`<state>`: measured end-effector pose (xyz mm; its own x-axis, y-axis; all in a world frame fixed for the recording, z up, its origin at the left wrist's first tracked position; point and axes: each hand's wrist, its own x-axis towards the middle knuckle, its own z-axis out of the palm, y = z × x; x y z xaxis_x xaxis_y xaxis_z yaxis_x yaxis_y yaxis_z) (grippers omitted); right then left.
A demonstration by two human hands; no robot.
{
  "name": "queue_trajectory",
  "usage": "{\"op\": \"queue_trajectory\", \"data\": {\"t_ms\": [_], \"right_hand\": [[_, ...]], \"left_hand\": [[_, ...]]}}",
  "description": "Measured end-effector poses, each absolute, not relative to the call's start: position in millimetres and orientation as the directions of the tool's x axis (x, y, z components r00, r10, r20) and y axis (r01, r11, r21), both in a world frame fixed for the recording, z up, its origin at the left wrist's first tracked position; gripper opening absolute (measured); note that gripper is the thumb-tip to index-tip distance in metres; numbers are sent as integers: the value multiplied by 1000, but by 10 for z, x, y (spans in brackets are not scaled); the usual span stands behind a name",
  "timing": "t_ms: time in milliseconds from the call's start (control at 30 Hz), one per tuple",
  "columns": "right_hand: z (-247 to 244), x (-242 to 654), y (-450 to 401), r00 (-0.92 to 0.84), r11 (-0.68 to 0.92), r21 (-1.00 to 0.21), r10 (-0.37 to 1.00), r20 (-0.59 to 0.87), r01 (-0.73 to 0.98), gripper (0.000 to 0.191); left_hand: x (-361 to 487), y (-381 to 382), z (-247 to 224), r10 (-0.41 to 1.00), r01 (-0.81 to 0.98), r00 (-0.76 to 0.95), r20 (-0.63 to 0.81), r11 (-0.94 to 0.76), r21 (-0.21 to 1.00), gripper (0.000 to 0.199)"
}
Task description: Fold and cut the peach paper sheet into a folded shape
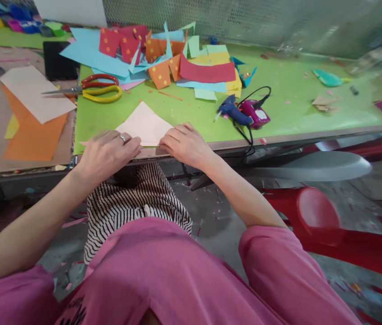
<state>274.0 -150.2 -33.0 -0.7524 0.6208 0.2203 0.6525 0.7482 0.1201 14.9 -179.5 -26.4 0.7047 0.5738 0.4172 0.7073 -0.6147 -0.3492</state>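
Pale pink paper [145, 124], plain, smooth, matte-looking. Visible part roughly triangular: one corner points away from the person, wide side runs along the near edge of the green tabletop [99, 119]. Lies roughly flat on it, right at that edge. Both side corners covered, full outline hidden. Can't tell whether folded or single layer.

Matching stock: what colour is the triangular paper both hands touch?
The triangular paper is pale pink (head view).

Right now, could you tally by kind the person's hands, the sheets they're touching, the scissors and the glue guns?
Hands: 2, left hand and right hand
Touched sheets: 1, pale pink sheet
Scissors: 1 pair
Glue guns: 1, blue glue gun
Total: 5
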Motion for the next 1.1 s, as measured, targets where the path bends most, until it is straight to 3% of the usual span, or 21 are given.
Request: {"op": "queue_trajectory", "data": {"t_ms": [167,333,567,733,1100], "right_hand": [[-372,2705,-1463,-737,725,165,619,272,669,38],[-353,2644,-1463,-725,709,167,643,248,685,39],[-285,2575,-1506,-647,662,-36,741,179,748,35],[-162,2524,-1503,-530,531,-240,845,75,813,23],[-4,2412,-1463,-394,362,-267,916,-75,893,18]], "left_hand": [[190,-1746,-311,579,719,677,454,-653,-239,28],[254,-1714,-323,681,770,625,381,-619,-156,39],[265,-1707,-344,749,804,530,398,-593,43,36],[243,-1636,-275,859,838,450,246,-501,215,34],[13,-1485,-127,934,899,356,0,-342,272,37]]}}
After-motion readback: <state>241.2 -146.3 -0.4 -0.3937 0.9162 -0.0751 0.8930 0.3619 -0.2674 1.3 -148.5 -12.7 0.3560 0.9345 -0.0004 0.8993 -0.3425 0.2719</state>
